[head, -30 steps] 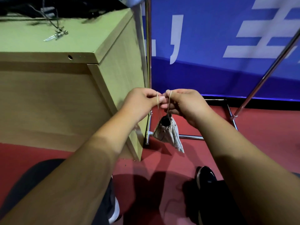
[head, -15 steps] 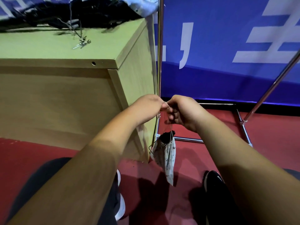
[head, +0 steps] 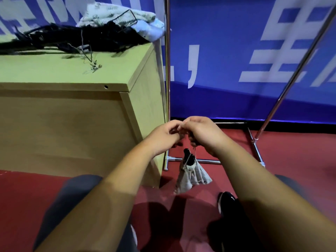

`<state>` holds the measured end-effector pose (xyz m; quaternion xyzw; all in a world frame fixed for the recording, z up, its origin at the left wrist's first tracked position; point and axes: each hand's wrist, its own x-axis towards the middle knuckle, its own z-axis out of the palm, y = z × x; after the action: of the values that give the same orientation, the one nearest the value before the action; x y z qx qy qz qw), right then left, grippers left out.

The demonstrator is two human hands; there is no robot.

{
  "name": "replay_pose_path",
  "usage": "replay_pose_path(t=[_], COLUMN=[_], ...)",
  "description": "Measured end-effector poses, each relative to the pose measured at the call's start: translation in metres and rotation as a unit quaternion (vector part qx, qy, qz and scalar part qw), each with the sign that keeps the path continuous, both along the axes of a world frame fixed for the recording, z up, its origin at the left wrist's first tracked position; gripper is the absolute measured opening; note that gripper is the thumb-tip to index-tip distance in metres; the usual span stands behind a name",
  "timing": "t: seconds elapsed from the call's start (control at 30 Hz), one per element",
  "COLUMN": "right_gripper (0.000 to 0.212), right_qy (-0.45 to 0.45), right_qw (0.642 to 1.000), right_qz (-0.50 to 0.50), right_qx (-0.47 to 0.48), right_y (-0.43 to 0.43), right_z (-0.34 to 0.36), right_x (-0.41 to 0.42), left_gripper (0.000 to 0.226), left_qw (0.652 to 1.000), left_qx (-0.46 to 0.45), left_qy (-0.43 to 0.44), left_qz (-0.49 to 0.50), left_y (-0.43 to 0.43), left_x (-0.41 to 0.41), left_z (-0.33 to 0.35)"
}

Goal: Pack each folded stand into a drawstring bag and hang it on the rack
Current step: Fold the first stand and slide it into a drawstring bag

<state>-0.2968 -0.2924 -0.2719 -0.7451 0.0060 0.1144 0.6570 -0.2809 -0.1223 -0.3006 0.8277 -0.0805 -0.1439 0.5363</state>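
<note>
A small pale patterned drawstring bag (head: 192, 176) hangs by its cords below my two hands, with the black end of a folded stand (head: 188, 157) poking out of its gathered mouth. My left hand (head: 164, 136) and my right hand (head: 203, 133) meet fingertip to fingertip above it, each pinching the thin drawstring. The chrome rack (head: 167, 73) stands right behind my hands, its upright beside the wooden cabinet. A heap of black folded stands (head: 72, 38) and several pale bags (head: 116, 14) lie on the cabinet top.
The light wooden cabinet (head: 72, 128) fills the left. Small metal clips (head: 93, 67) lie on its top. The rack's slanted pole (head: 298, 70) and floor bars (head: 256, 150) cross the right. A blue banner hangs behind. My legs and black shoe (head: 227, 202) are on red floor.
The view has tilted upward, bringing the cabinet top's pile into sight. My hands stay joined on the cords, and the bag has swung and fanned out beneath them.
</note>
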Motion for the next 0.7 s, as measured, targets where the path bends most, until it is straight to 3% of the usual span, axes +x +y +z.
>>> replay_pose_path(t=[0.13,0.27,0.37,0.47,0.7], right_gripper=[0.015,0.012,0.012,0.016,0.012], right_qy=[-0.061,-0.184,-0.242,-0.293,-0.336], right_qw=[0.992,0.93,0.898,0.865,0.85], right_qz=[-0.006,-0.058,-0.064,-0.077,-0.081], right_qx=[-0.112,-0.311,-0.362,-0.4,-0.399], right_y=[-0.006,-0.021,-0.03,-0.039,-0.046], right_z=[0.024,0.053,0.082,0.113,0.184], right_x=[-0.01,-0.01,-0.007,0.001,0.019], left_gripper=[0.015,0.029,0.031,0.025,0.017], left_qw=[1.0,0.998,0.995,0.993,0.988], left_qx=[-0.017,-0.015,0.009,-0.028,-0.05], left_qy=[0.024,0.006,-0.059,-0.083,-0.133], left_qz=[0.0,0.059,0.08,0.078,0.062], left_y=[-0.01,-0.018,-0.027,-0.037,-0.032], left_x=[-0.009,-0.007,-0.007,-0.004,0.012], left_z=[0.023,0.048,0.081,0.122,0.213])
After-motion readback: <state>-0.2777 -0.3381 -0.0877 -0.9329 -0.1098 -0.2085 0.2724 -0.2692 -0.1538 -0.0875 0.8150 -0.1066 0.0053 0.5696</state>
